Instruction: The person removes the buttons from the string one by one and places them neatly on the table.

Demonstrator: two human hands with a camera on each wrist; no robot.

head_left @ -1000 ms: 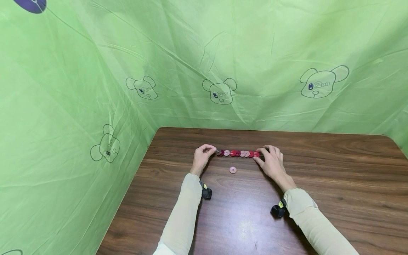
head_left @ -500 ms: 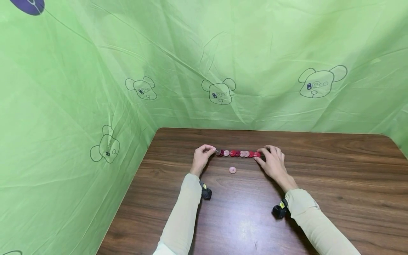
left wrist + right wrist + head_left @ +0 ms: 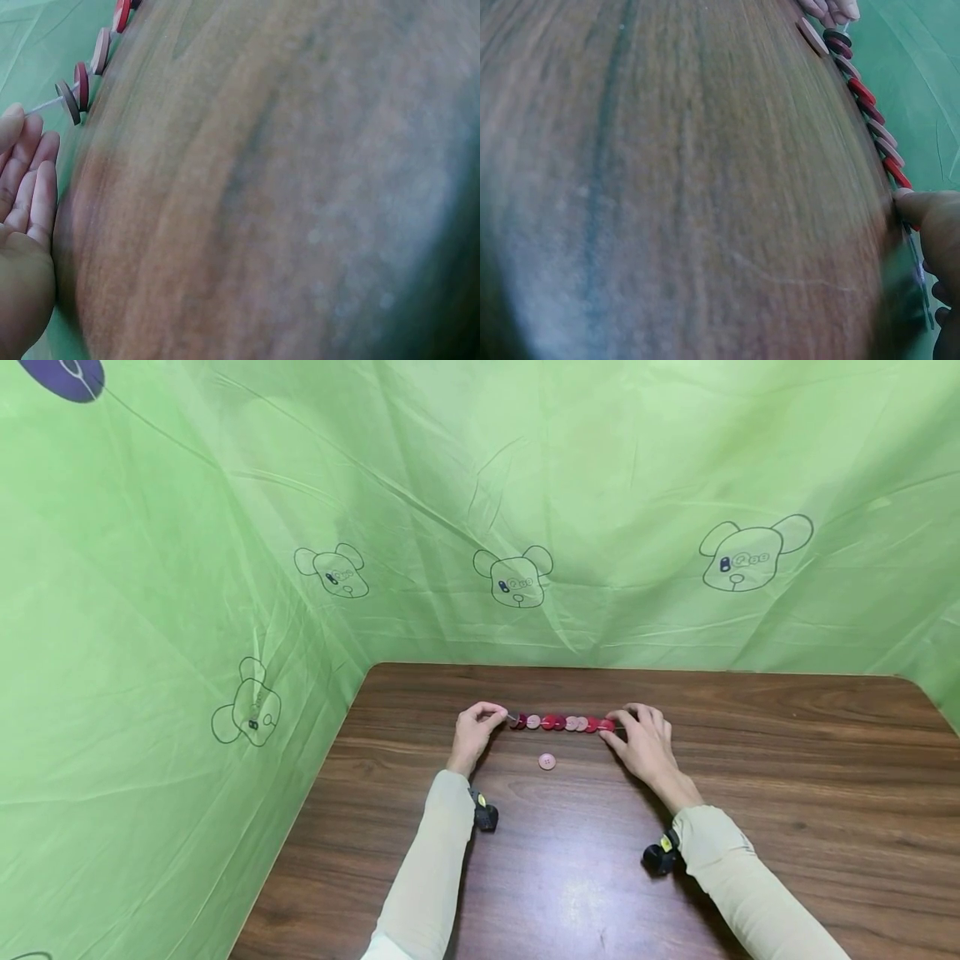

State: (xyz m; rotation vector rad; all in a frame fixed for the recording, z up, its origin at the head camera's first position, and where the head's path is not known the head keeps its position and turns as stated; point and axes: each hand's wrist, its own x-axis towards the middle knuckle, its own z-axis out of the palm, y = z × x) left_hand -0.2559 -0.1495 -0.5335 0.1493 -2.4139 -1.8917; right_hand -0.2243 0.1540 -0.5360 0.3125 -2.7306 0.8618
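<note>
Closest in, two pale sleeves, the left one [image 3: 426, 868] and the right one [image 3: 738, 881], reach over the brown wood-grain bench [image 3: 570, 843], each with a small black camera at the wrist, one on the left [image 3: 486, 817] and one on the right [image 3: 658, 858]. A bright patch of reflected light lies on the bench between the forearms. Farther on, a loose pink button [image 3: 547, 762] with small holes lies flat by itself, just on the near side of a strung row of buttons [image 3: 558, 723]. That row runs nearly straight from side to side between the two hands, toward the far part of the bench; whether it touches the wood is hard to tell. The left hand [image 3: 472, 735] pinches the white cord [image 3: 43, 106] between thumb and forefinger, just beyond the dark end button. The right hand [image 3: 647, 745] grips the red button at the other end, its thumb on the near side. From left to right the colours go dark grey, dark red, pink, red, dark red, two pinks and two reds. Behind the bench's far edge hangs a creased green cloth [image 3: 630, 460], printed with bear-head outlines [image 3: 517, 581].
</note>
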